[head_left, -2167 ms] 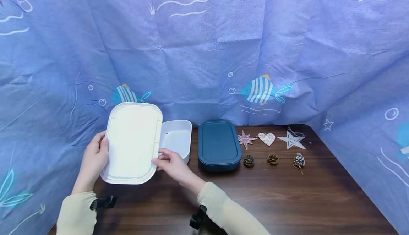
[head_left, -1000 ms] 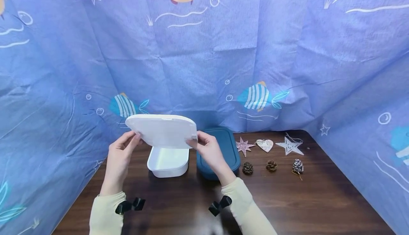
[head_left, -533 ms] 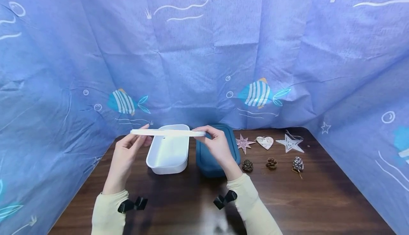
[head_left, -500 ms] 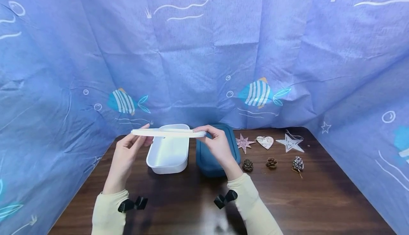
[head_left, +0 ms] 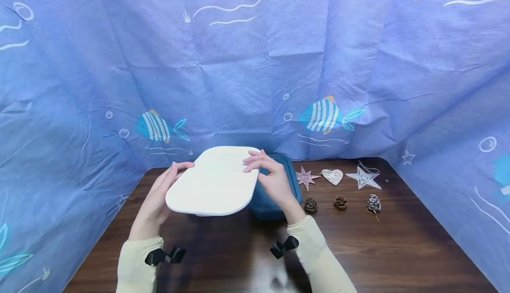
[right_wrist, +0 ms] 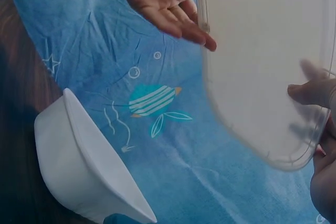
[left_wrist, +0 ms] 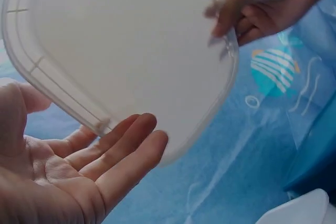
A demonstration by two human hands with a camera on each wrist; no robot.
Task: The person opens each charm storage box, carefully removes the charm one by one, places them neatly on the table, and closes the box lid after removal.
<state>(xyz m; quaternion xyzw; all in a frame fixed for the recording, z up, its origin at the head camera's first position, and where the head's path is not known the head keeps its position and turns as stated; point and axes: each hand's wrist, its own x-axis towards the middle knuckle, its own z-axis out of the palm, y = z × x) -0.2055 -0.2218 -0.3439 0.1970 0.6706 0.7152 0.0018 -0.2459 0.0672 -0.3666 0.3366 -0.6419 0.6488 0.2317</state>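
A white lid (head_left: 215, 182) with rounded corners is held up in the head view, tilted with its flat face toward me. My right hand (head_left: 275, 182) pinches its right edge, the thumb (right_wrist: 310, 92) on the underside. My left hand (head_left: 157, 198) supports the opposite edge; its fingers (left_wrist: 128, 150) lie fairly straight against the lid's rim in the left wrist view. Below stands a white box (right_wrist: 86, 163), uncovered in the right wrist view and nearly all hidden behind the lid in the head view.
A dark blue lidded box (head_left: 266, 204) stands right of the lid. Farther right lie a pink glitter star (head_left: 306, 178), a patterned heart (head_left: 332, 176) and a white star (head_left: 364, 178). Pine cones (head_left: 340, 202) sit in front of them on the wooden table (head_left: 382, 253). A blue curtain (head_left: 239, 85) hangs behind.
The lid has been turned from upright, through edge-on, to show its flat outer face, and has moved right over the white box. My left hand's fingers have straightened; the right still pinches.
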